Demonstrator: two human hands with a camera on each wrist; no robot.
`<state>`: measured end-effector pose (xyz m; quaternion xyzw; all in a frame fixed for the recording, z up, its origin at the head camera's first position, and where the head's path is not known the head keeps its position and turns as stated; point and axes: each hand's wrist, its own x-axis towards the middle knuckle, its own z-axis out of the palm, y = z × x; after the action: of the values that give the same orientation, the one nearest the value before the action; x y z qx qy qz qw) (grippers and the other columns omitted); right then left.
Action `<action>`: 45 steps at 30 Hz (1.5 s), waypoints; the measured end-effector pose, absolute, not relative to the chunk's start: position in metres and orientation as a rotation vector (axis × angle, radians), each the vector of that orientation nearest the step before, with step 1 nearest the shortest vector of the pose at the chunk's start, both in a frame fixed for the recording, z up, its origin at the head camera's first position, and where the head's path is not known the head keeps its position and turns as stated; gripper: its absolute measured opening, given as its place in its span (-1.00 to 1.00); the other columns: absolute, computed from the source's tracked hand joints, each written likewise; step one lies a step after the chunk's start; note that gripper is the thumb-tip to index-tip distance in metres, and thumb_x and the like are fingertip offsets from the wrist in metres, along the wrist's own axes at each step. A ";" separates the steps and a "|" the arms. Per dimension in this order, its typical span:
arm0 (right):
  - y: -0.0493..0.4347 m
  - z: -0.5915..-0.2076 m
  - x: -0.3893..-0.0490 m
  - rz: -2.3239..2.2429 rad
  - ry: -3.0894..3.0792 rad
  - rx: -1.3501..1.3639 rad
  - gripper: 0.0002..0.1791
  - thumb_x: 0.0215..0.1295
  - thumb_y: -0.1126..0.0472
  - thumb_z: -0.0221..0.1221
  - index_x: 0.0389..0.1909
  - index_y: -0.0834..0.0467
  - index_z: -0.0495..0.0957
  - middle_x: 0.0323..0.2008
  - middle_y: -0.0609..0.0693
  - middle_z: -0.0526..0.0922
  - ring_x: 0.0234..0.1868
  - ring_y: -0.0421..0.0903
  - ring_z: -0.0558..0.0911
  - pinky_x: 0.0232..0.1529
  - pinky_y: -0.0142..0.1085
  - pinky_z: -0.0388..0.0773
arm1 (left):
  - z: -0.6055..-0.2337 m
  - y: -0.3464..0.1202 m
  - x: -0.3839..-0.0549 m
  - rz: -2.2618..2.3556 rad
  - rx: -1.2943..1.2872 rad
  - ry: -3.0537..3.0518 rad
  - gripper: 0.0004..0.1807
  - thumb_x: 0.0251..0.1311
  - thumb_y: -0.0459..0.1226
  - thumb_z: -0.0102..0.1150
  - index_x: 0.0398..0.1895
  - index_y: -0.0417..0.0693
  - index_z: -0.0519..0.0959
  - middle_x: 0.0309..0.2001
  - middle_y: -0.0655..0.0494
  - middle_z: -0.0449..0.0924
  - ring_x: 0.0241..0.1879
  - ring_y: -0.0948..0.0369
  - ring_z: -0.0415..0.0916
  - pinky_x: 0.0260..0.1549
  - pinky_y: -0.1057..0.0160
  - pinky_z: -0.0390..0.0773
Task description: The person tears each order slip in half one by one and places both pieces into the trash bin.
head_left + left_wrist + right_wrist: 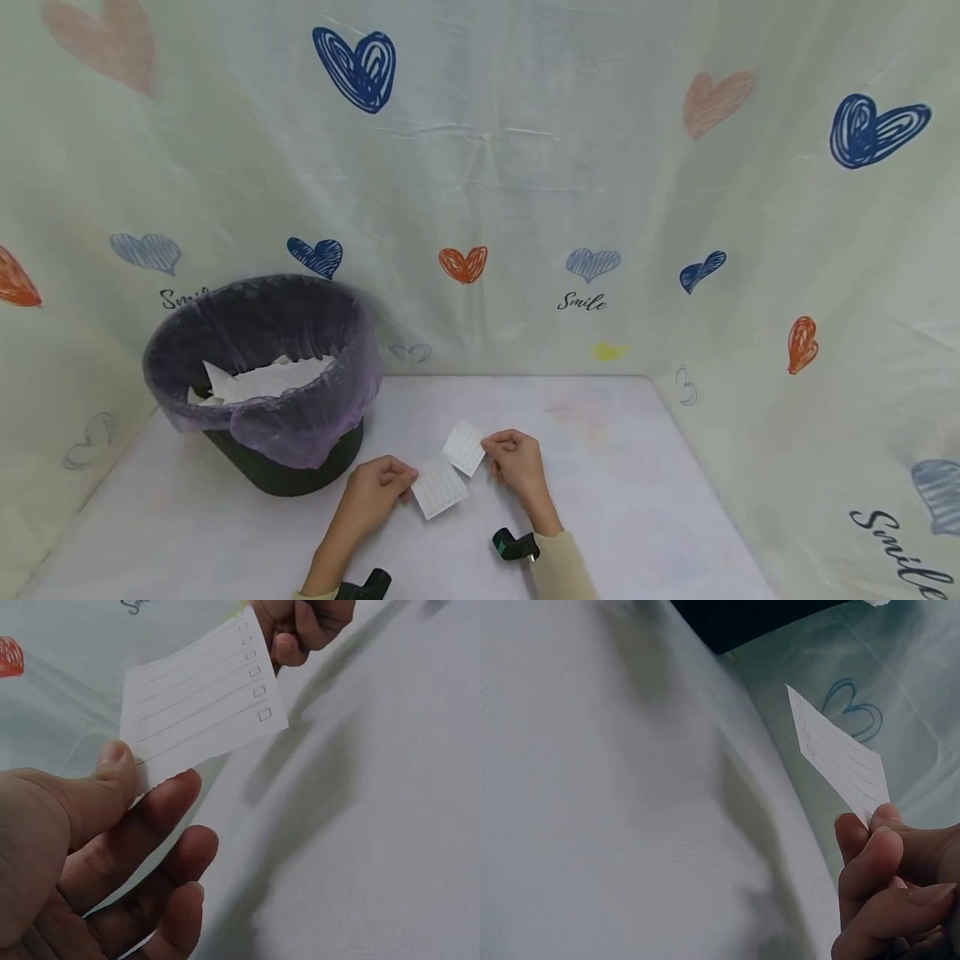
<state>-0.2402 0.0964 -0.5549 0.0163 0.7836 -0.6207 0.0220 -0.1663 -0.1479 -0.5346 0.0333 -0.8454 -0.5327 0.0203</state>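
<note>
My left hand (375, 493) pinches a piece of white lined paper (438, 487) between thumb and forefinger. In the left wrist view this paper (195, 701) shows printed lines with a column of small checkboxes, and its lower edge looks rough. A smaller lined piece of paper (464, 448) is pinched at its right corner by my right hand (519, 467). The right wrist view has that smaller paper (840, 761) tilted, held at the fingertips. Both pieces are above the table, close together; whether they touch is unclear.
On the left of the white table (637, 500) stands a dark green bin (300, 477) with a purple liner (300, 437) over its rim. White paper scraps (273, 379) lie inside it. A curtain (510, 192) printed with hearts hangs behind and along the sides.
</note>
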 end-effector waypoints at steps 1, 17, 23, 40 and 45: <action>0.096 -0.552 -0.241 -1.929 2.431 0.034 -0.83 0.36 0.21 0.34 -0.21 0.26 0.65 -0.53 0.07 0.73 -0.72 -0.22 0.47 -0.74 -0.46 0.30 | -0.531 -0.148 -0.165 -1.643 0.084 -2.628 -0.88 0.29 -0.24 0.37 -0.36 -0.08 0.67 -0.56 0.12 0.69 -0.55 0.27 0.48 -0.52 0.36 0.36; 0.103 -0.511 -0.242 -1.968 2.497 -0.122 -0.85 0.42 0.18 0.30 -0.18 0.20 0.65 -0.34 0.28 0.72 -0.53 0.31 0.62 -0.72 -0.47 0.28 | -0.464 -0.155 -0.141 -1.546 0.010 -2.589 -0.92 0.32 -0.23 0.36 -0.31 -0.03 0.69 -0.35 0.20 0.73 -0.29 0.32 0.66 -0.26 0.32 0.60; 0.094 -0.491 -0.243 -1.992 2.501 -0.196 -0.86 0.43 0.17 0.29 -0.18 0.17 0.66 -0.31 0.23 0.72 -0.54 0.25 0.62 -0.70 -0.47 0.29 | -0.430 -0.164 -0.126 -1.578 -0.096 -2.588 -0.86 0.36 -0.16 0.32 -0.24 -0.03 0.67 -0.39 0.20 0.71 -0.39 0.34 0.61 -0.39 0.33 0.58; 0.042 -0.428 -0.239 -2.075 2.411 -0.446 -0.83 0.42 0.19 0.30 -0.15 0.23 0.66 -0.34 0.20 0.72 -0.65 -0.18 0.52 -0.70 -0.47 0.26 | -0.363 -0.212 -0.100 -1.045 -0.443 -2.392 -0.73 0.12 -0.48 0.44 -0.25 0.08 0.68 -0.46 0.39 0.69 -0.49 0.46 0.59 -0.50 0.48 0.55; 0.028 -0.410 -0.241 -2.086 2.387 -0.553 -0.82 0.43 0.16 0.30 -0.15 0.22 0.66 -0.34 0.21 0.71 -0.64 -0.19 0.52 -0.68 -0.45 0.30 | -0.349 -0.230 -0.102 -0.856 -0.468 -2.292 -0.64 -0.03 -0.56 0.49 -0.21 0.00 0.71 -0.49 0.30 0.72 -0.51 0.53 0.59 -0.46 0.59 0.52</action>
<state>-0.2410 0.0285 -0.4099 -0.1718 0.7411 -0.6479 -0.0382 -0.1019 -0.2302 -0.3491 -0.1782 -0.8719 -0.3256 0.3195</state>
